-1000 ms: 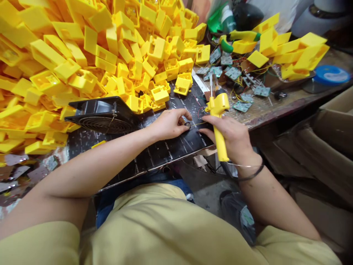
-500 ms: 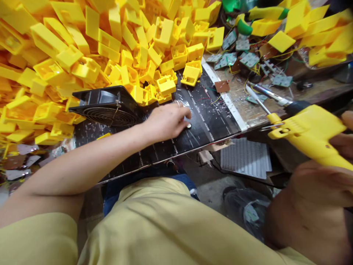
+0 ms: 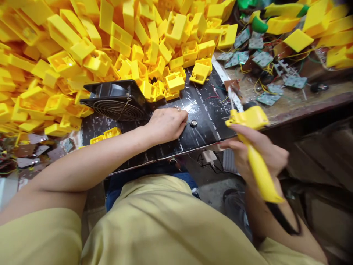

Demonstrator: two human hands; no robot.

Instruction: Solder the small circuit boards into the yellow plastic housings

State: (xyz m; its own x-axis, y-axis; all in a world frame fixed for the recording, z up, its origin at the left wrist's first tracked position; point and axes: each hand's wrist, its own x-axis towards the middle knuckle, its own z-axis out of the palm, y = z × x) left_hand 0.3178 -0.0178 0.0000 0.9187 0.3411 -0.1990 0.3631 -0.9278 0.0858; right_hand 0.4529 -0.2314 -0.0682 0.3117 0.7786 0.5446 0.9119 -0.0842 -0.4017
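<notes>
Left hand [image 3: 167,124] lay knuckles-up on the black scratched work mat with white lettering [image 3: 204,106], fingers curled loosely together, fingertips just beside a small round dark metal part [image 3: 193,123]; not pinching it, and contact could not be made out. Right hand [image 3: 259,154] was wrapped tight around the yellow plastic pistol-grip soldering iron [image 3: 252,138], its thin tip [image 3: 234,94] pointed to the far side, raised off the mat near the mat's right edge, well apart from the round part. Judged progress: the round part sat alone near the middle of the mat with no wire or board joined to it that could be seen, so the joining looked not yet done; the iron was in hand but off the work. The part looked like a shallow disc with a lighter centre, too small to tell more. Behind the left wrist stood 1 black square cooling fan with a wire grille [image 3: 118,101], tilted. A large heap of yellow moulded plastic housings [image 3: 82,48] filled the far left. Small grey-green circuit boards with loose wires [image 3: 261,59] lay scattered on the worn wooden bench [image 3: 298,99] at far right.
</notes>
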